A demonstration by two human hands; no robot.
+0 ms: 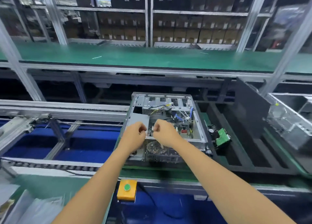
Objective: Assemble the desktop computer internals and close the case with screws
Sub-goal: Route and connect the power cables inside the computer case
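grey metal computer case [199,132], one, lies open at the frame's centre with wires inside. two hands meet over it: left hand [135,136] and right hand [164,133], fingers curled, each pinching something small, too blurred to name. one green hard drive [222,137] sits right of the case; one yellow button box [127,189] below.

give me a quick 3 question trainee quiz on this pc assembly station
1. True or false: the side panel is already on the computer case.
2. Which lies to the right of the case? A) a green hard drive B) a keyboard C) a monitor
3. What colour is the button on the orange box?

Key:
1. False: the case is open, with the left hand and right hand above its cables.
2. A
3. Green
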